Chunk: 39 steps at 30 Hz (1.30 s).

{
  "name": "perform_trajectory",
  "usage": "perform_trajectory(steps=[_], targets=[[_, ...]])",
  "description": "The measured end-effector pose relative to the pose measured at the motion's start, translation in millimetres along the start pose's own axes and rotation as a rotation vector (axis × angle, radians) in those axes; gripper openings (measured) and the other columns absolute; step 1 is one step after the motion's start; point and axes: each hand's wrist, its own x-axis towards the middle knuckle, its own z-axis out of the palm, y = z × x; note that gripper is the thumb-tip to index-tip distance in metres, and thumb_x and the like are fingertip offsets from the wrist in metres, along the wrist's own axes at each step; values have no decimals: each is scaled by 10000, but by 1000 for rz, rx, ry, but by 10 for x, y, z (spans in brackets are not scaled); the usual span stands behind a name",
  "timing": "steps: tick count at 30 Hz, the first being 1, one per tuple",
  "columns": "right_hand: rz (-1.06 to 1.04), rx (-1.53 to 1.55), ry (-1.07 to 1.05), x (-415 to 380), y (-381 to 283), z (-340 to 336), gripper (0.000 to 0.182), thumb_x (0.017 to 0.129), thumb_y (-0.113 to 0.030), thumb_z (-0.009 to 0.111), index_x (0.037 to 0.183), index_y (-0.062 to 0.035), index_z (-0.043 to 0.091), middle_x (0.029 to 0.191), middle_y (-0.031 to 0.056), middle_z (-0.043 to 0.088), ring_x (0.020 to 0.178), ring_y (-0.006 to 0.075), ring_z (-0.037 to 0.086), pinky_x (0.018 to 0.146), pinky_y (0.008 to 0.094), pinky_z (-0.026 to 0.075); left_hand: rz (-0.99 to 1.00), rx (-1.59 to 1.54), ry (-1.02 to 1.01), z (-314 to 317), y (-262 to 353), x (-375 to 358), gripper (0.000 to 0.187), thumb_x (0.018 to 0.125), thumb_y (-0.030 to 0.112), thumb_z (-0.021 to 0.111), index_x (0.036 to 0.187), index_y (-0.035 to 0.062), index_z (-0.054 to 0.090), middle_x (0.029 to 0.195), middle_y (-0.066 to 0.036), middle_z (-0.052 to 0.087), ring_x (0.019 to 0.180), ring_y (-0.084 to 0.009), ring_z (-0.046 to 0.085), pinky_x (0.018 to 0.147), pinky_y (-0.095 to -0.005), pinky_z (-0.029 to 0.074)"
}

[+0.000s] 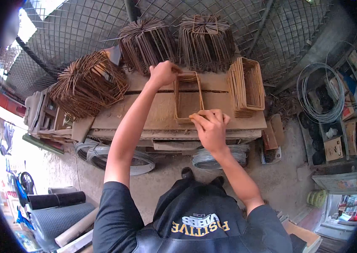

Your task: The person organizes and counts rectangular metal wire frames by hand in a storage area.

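On the wooden bench (144, 111) in front of me lies a small stack of rusty rectangular steel stirrups (201, 93). My left hand (163, 75) is closed at its far left corner, the fingertips partly hidden behind the hand. At the near side, thumb and fingers of my right hand (212, 128) pinch the bars by the near right corner. A taller stack of similar stirrups (238, 88) stands just to the right, apart from both hands.
Large stirrup bundles stand at the back left (88, 84), back middle (147, 44) and back right (206, 44), before a wire mesh fence (90, 25). Wire coils (142, 164) sit under the bench. Another wire coil (322, 92) hangs at right. Mesh rolls (60, 219) lie lower left.
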Motion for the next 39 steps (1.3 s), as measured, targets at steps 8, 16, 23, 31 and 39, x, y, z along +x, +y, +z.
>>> perform_trajectory(steps=[8,16,23,31,39], targets=[[60,-24,-48,-39,-9,154,144,862,-194,798,1003,-191,826,1012,-34,722,1018,194,578,945,410,314,1,-40,72,268,37,48,235,896,233,709,1092,268,834,1049,-77,792,1037,-314,722,989,-561,395],[97,45,-87,-112,7,228,132,909,-164,743,1026,-180,802,1057,-7,695,1060,235,564,963,451,318,19,-90,148,309,-15,-7,232,893,240,731,1104,194,820,1015,-120,786,1021,-326,727,985,-555,405],[98,25,-53,-117,8,229,143,891,-161,750,1021,-164,808,1015,-17,699,1039,217,577,962,422,306,2,-118,139,368,-34,3,253,898,277,737,1123,186,811,1017,-117,786,1034,-330,723,1000,-567,400],[178,20,-30,-309,-4,24,290,894,-157,757,1181,-196,781,1156,19,661,1114,245,549,991,434,303,9,-164,377,495,15,-273,458,926,354,748,1347,183,690,1332,-112,680,1243,-318,626,1033,-616,371],[276,56,-41,-1042,439,-327,253,932,-158,721,1179,-166,771,1159,49,651,1148,273,536,1000,448,314,-55,-394,588,715,353,-1000,389,933,311,733,1294,173,702,1335,-121,618,1312,-324,529,1119,-564,297]])
